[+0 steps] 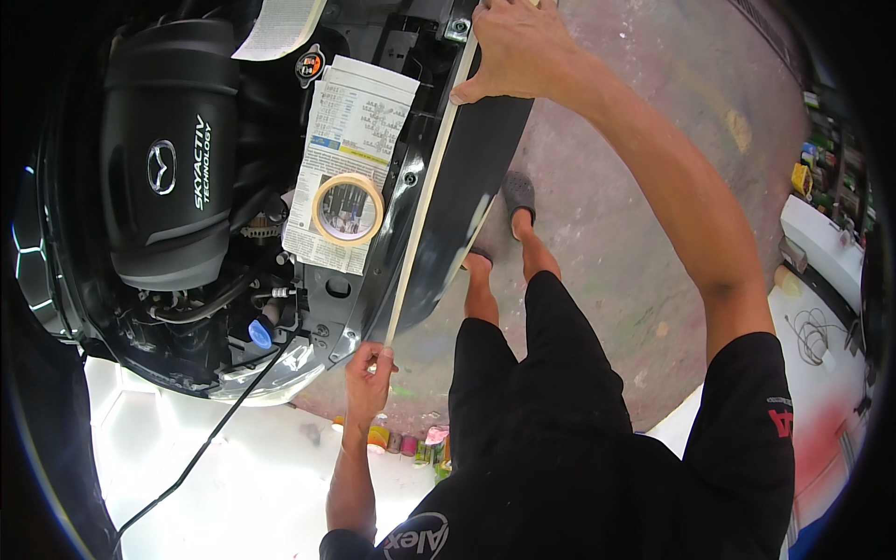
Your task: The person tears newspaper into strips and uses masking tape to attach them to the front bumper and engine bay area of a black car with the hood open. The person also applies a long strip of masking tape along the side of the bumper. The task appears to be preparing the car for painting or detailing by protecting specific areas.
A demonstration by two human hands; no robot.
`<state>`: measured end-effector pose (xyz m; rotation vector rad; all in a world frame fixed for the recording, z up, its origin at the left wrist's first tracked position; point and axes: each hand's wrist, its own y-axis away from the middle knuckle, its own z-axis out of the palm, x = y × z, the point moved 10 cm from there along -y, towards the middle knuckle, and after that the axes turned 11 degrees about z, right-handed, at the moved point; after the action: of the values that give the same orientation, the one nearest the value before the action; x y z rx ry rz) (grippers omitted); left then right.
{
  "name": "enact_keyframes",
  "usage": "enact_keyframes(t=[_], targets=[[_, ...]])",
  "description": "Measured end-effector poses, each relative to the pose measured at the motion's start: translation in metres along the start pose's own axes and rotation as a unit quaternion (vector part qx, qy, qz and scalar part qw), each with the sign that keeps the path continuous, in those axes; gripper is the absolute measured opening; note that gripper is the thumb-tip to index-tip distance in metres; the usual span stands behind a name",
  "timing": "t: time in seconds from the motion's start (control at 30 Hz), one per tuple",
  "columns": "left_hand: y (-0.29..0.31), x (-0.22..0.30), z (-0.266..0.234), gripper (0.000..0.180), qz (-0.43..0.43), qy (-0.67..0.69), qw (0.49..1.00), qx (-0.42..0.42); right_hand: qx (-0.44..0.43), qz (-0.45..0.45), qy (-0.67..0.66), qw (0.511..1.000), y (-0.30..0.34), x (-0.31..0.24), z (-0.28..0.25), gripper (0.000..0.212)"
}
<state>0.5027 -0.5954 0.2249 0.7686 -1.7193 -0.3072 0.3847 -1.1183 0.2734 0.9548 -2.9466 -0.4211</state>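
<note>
A pale strip of masking tape [418,219] runs along the upper edge of a dark car front panel [481,149]. At its near end, my left hand [369,381] pinches the tape between thumb and fingers. My right hand [523,51] rests at the far end of the panel. Its thumb is stretched out against the tape edge, apart from the fingers, and the fingertips reach the picture's top edge. Between the engine and the strip, a roll of masking tape [377,207] lies flat on a folded newspaper sheet [369,103].
On the left is the open engine bay with a black engine cover [173,112], an orange-marked cap [310,65] and a blue cap [262,331]. A thin black rod [210,439] slants up from the lower left. Another paper sheet [280,26] hangs at the top.
</note>
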Motion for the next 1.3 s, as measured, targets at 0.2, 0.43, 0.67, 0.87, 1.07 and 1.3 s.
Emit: enact_keyframes(t=[0.2, 0.43, 0.67, 0.87, 1.07, 1.3], targets=[[0.005, 0.007, 0.0, 0.016, -0.002, -0.001, 1.0, -0.017, 0.006, -0.002, -0.018, 1.0, 0.011, -0.013, -0.009, 0.078], [0.021, 0.072, -0.041, 0.02, 0.047, 0.141, 0.988, 0.038, 0.011, -0.001, -0.042, 0.999, 0.019, -0.015, -0.004, 0.067], [0.011, 0.03, -0.043, 0.021, -0.029, 0.026, 0.997, 0.07, 0.021, 0.002, -0.081, 0.996, 0.017, -0.022, 0.003, 0.061], [-0.005, -0.001, -0.015, 0.028, 0.009, -0.067, 0.993, 0.094, 0.046, 0.014, -0.094, 0.994, 0.031, -0.008, 0.009, 0.064], [-0.013, -0.009, -0.018, 0.032, -0.001, -0.115, 0.99, 0.087, 0.039, 0.027, -0.074, 0.996, 0.042, -0.031, -0.004, 0.074], [-0.018, -0.01, -0.017, 0.031, 0.014, -0.13, 0.988, 0.078, 0.029, 0.036, -0.056, 0.997, 0.055, -0.039, 0.001, 0.08]])
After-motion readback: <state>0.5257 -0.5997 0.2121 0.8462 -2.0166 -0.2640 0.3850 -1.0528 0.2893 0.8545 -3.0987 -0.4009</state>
